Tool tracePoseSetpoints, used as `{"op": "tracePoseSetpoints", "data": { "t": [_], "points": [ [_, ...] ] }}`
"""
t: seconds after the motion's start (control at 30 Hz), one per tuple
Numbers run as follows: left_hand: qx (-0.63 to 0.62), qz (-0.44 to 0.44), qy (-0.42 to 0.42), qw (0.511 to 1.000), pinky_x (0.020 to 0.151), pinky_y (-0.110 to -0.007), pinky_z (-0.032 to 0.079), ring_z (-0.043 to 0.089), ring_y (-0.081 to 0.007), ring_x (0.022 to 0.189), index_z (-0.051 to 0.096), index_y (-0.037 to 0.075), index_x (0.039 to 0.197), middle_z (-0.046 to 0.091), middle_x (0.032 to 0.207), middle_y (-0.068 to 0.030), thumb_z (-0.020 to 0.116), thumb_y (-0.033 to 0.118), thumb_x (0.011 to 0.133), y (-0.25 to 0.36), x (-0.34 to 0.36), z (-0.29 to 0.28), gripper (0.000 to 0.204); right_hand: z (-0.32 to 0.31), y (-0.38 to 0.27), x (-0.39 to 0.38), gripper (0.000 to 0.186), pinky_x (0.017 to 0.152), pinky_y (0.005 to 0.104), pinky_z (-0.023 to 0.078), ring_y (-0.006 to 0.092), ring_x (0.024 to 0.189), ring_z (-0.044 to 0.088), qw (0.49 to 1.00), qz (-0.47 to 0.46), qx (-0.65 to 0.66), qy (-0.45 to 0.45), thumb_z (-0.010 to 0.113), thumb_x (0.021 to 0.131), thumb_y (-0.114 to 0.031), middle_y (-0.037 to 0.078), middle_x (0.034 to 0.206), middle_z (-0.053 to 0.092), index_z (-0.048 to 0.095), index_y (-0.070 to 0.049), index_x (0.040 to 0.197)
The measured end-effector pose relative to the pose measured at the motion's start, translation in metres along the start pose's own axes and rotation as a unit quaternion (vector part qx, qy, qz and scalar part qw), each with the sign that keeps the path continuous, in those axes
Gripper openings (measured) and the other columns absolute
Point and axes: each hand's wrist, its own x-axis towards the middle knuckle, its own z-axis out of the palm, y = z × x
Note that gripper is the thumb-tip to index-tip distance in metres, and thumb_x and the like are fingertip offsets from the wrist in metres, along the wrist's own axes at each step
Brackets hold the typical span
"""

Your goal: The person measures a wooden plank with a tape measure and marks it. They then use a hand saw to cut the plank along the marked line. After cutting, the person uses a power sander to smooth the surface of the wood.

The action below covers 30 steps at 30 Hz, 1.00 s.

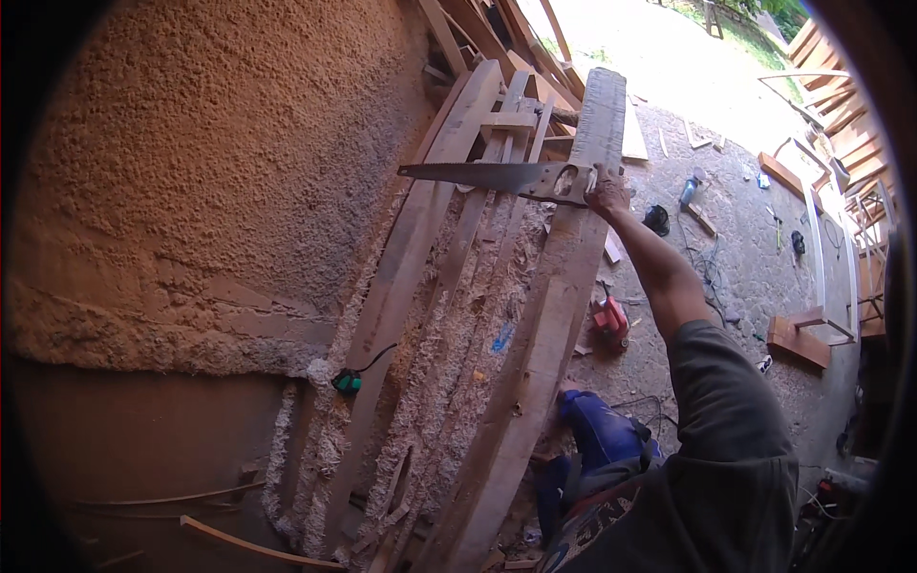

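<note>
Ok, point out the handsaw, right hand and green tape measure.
Handsaw [501, 176], head view: on its blade.
Right hand [608, 191], head view: on its back.
Green tape measure [347, 382], head view: on its case.

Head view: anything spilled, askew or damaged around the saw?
Yes, pale shavings lie thick between the beams, an unswept mess against the barer timber. The green tape measure sits at the left beam's edge, perhaps easily knocked. The saw in the right hand shows no obvious damage.

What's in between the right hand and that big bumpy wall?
The handsaw, reaching from the right hand toward the bumpy wall, with wooden planks beneath. The head view shows it.
</note>
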Motion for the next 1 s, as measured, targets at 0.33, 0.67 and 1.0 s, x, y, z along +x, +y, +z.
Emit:
{"op": "tracePoseSetpoints", "data": {
  "t": [0.33,0.67,1.0],
  "points": [
    [0.014,-0.021,0.031,0.999,0.077,-0.055,0.049,0.062,-0.0486,0.087,0.067,0.002,0.104,0.067,0.095,-0.0247,0.056,0.056,0.081,0.056,-0.014,-0.019,0.059,0.044,-0.001,0.024,0.067,0.095,0.0455,0.041,0.0298,0.104,0.064,0.865,-0.438,-0.206,-0.133,0.054,0.093,-0.007,0.01,0.105,0.069,0.036,-0.019,0.155],
    [0.053,0.098,0.164,0.98,0.075,-0.056,0.047,0.06,-0.0491,0.087,0.059,0.0,0.096,0.062,0.088,-0.0266,0.059,0.058,0.084,0.134,0.02,0.021,0.059,-0.065,0.021,-0.033,0.06,0.099,0.0397,0.05,0.03,0.118,0.063,0.934,-0.197,0.265,-0.135,0.063,0.096,-0.015,0.02,0.132,0.063,0.041,-0.008,0.151],
    [0.072,0.215,0.264,0.938,0.075,-0.055,0.048,0.062,-0.0457,0.087,0.057,0.0,0.095,0.062,0.088,-0.0233,0.068,0.052,0.079,0.188,0.098,0.09,0.055,-0.13,0.148,-0.232,0.056,0.08,0.0268,0.053,0.0134,0.097,0.064,0.903,0.037,0.421,-0.079,0.057,0.096,-0.007,0.01,0.116,0.067,0.043,-0.001,0.15]
  ]
}}
